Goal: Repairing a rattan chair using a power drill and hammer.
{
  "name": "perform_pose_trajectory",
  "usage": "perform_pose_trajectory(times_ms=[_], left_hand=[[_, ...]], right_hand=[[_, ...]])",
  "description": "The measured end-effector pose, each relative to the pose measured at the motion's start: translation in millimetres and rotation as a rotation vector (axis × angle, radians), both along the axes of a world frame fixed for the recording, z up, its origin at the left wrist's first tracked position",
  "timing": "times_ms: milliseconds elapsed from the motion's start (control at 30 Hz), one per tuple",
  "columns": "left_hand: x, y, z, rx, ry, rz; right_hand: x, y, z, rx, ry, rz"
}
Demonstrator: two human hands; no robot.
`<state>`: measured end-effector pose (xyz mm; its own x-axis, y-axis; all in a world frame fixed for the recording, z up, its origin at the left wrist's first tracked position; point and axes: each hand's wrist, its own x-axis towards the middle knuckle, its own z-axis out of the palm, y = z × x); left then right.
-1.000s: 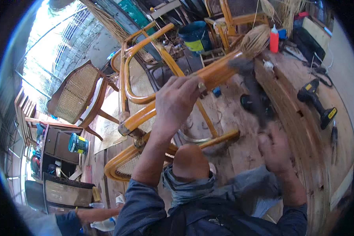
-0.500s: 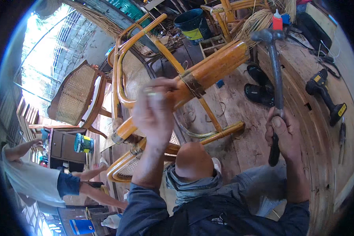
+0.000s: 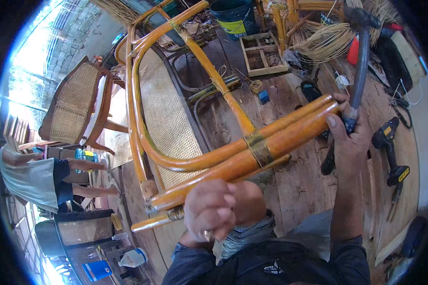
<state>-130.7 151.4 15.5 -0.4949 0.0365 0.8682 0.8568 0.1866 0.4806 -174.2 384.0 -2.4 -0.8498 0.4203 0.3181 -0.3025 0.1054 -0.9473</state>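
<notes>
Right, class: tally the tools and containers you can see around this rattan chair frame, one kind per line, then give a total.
Hammers: 1, held in the right hand — hammer
Cordless drills: 1 — drill
Buckets: 1 — bucket
Red bottles: 1 — red bottle
White jugs: 1 — white jug
Total: 5

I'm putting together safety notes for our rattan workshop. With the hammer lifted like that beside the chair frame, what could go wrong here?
The right hand holds a raised black-handled hammer close to the glossy orange rattan chair frame; a stray blow could dent the poles. The left hand rests near the frame's lower poles, within the likely swing path, so fingers may get struck. A yellow-and-black cordless drill lies on the plank floor nearby, a possible trip hazard.
</notes>
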Motion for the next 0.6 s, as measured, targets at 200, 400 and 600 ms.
perform_pose_trajectory(times_ms=[200,400,600], left_hand=[[-11.9,-9.3,-2.2,-0.014,0.231,-0.163],[-11.4,-22.7,17.3,-0.179,-0.099,-0.324],[-15.2,-18.5,21.5,-0.278,-0.051,-0.287]], right_hand=[[-3.5,-6.1,0.4,0.011,-0.062,-0.082],[-3.2,-11.2,7.2,0.043,-0.177,-0.124],[-5.1,-12.7,11.2,-0.029,-0.190,-0.168]])
